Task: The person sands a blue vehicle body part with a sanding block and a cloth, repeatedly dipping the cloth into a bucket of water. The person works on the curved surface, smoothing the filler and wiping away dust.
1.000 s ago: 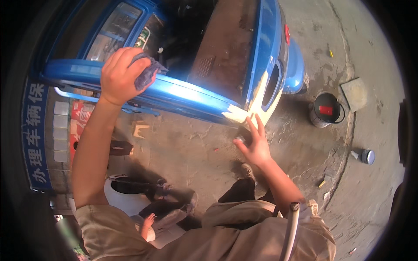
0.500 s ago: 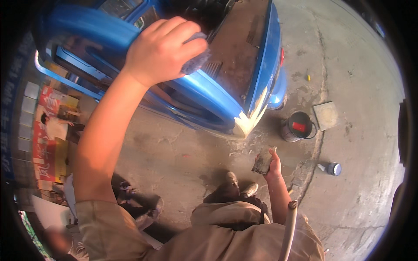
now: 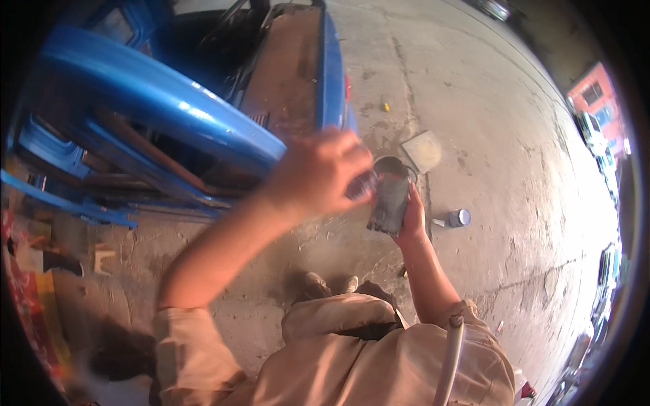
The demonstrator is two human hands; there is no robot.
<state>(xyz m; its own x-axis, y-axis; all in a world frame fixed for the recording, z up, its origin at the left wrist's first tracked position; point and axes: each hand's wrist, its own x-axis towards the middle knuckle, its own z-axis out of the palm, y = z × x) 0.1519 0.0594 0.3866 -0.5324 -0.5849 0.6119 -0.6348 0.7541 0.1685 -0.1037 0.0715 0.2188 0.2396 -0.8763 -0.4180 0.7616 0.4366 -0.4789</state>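
Observation:
My left hand (image 3: 318, 169), smeared by motion, is closed on a dark purplish-grey wad (image 3: 362, 185), perhaps a rag or sponge. It hangs in front of the lower end of a glossy blue vehicle body rail (image 3: 210, 111). Just right of it, my right hand (image 3: 414, 215) grips a flat grey rectangular piece (image 3: 390, 203) by its right edge. The wad is close beside that piece; whether they touch I cannot tell. My left forearm and hand hide the vehicle's near corner.
Beyond my right hand stands a partly hidden dark bucket (image 3: 391, 164), with a square slab (image 3: 423, 151) next to it. A small blue-and-white can (image 3: 460, 217) stands on the concrete floor at right. A hose (image 3: 451, 358) runs over my clothing.
My left hand has come off the blue rail, moving right and nearer with the wad. My right hand has lifted the grey piece toward it. The whole view has shifted rightward.

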